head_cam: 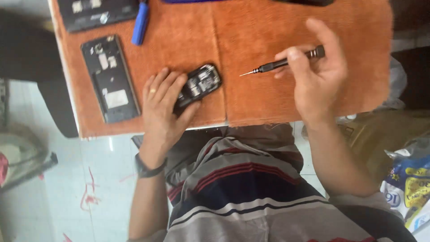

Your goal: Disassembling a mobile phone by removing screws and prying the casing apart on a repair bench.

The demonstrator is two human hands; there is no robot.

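One small opened phone (198, 84) lies on the orange table (268, 98), pinned under the left hand (162, 107), whose fingers (157, 87) press its near end. The right hand (319, 74) pinches one screwdriver (281, 64), tip pointing toward the phone, well apart from it. Beyond the left fingers lie two larger opened phones (109, 78) and one blue tool (140, 22).

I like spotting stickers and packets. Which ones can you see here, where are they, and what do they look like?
White rectangular sticker: inside the opened black phone, left on the orange mat.
Blue, yellow and white plastic packet: bottom right corner, crumpled.
Brown cardboard box: right, below the table edge.
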